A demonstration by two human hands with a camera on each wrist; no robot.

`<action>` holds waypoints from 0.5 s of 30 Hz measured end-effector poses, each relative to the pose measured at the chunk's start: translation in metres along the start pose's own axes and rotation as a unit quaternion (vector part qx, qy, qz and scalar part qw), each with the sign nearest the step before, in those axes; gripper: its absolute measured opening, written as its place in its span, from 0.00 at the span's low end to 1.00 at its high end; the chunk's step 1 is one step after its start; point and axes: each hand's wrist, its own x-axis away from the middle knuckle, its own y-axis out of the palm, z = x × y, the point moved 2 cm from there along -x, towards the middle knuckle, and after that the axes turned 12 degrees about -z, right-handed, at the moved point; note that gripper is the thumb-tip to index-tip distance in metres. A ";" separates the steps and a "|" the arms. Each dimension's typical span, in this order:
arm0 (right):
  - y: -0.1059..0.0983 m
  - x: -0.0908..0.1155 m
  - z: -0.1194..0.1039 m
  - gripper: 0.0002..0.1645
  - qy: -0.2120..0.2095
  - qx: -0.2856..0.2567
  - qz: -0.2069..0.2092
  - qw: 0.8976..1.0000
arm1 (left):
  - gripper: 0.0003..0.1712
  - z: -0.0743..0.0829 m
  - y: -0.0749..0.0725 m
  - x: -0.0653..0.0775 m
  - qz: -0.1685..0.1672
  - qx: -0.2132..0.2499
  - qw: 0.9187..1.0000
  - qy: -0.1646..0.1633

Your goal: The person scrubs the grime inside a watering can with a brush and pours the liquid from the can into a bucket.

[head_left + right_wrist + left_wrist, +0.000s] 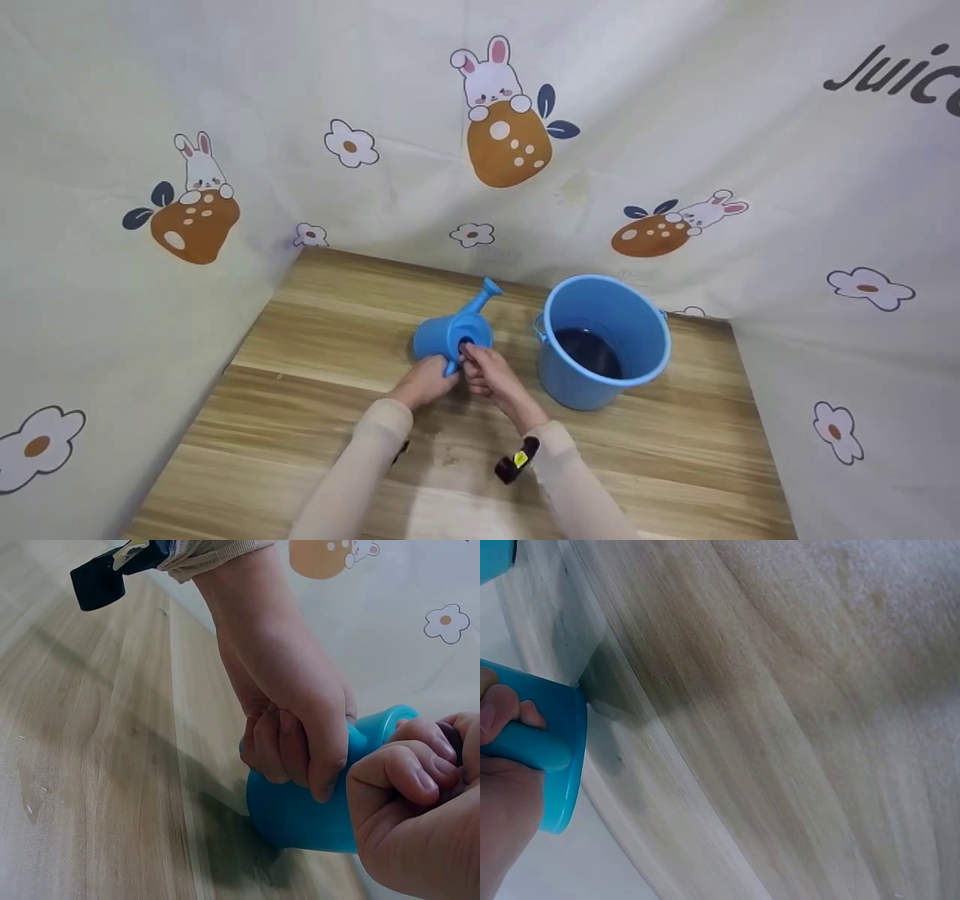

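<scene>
Saw a pale cloth (660, 90) with printed rabbits (493, 84) and flowers (364, 154) hanging round the wood-patterned counter (255, 442). Noted a blue bucket (581, 391) upright at the right, near the right hand (491, 375) but touching neither hand. Saw two sleeved forearms (341, 476) crossing the near part of the counter, with a black band (510, 468) at the right wrist. Made out the right hand partly covering the mouth (472, 328) of the blue watering can (432, 339).

Found the can left of the bucket, tilted, with its spout (475, 303) pointing away towards the far cloth; could not tell for certain about contact between its base and the counter. Saw the left hand (424, 382) with fingers (501, 711) clamped round the can's handle (536, 746). Saw the right hand's fingers curled together right at the can's mouth; could not tell about anything pinched between them, only a small dark patch by the fingertips.

Looked into the bucket: found a dark layer (589, 354) at the bottom, too dim to name. Saw the inside of the can only partly, behind the right fingers, contents hidden
</scene>
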 end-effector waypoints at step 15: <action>0.000 0.015 -0.005 0.19 -0.031 -0.078 0.007 0.996 | 0.21 0.001 -0.001 0.002 0.002 0.003 1.000 -0.009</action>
